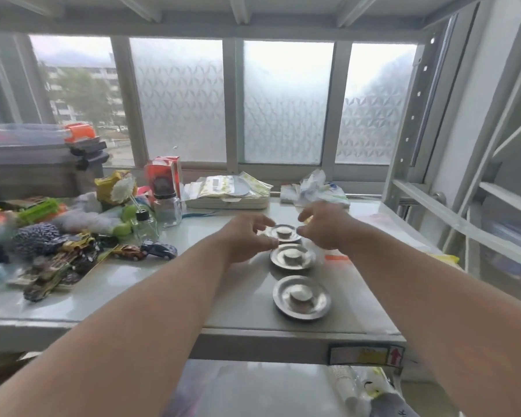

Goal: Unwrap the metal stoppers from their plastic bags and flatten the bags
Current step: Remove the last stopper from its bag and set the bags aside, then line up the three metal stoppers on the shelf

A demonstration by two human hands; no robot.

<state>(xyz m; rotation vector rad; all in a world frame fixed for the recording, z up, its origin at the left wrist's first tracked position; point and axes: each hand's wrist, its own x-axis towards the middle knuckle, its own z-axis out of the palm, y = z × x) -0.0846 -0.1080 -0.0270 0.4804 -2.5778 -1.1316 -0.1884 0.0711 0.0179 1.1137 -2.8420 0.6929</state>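
Three round metal stoppers lie in a line on the pale table (pixel 163 284): a near stopper (pixel 301 297), a middle stopper (pixel 292 256) and a far stopper (pixel 283 232). My left hand (pixel 247 239) hovers at the far stopper's left rim, thumb and fingers apart. On the stopper's right side, my right hand (pixel 322 227) has its fingers curled. A bit of clear plastic film (pixel 317 253) shows just under the right hand, beside the middle stopper; motion blur hides whether the hand grips it. Flat clear bags (pixel 373 227) with an orange strip lie to the right.
Toy cars (pixel 158 248), small glass bottles (pixel 167 206), a red box (pixel 163 176) and other clutter fill the table's left. A white flat case (pixel 227 203) and crumpled bags (pixel 316 188) sit by the window. A metal shelf frame (pixel 451 221) borders the right side.
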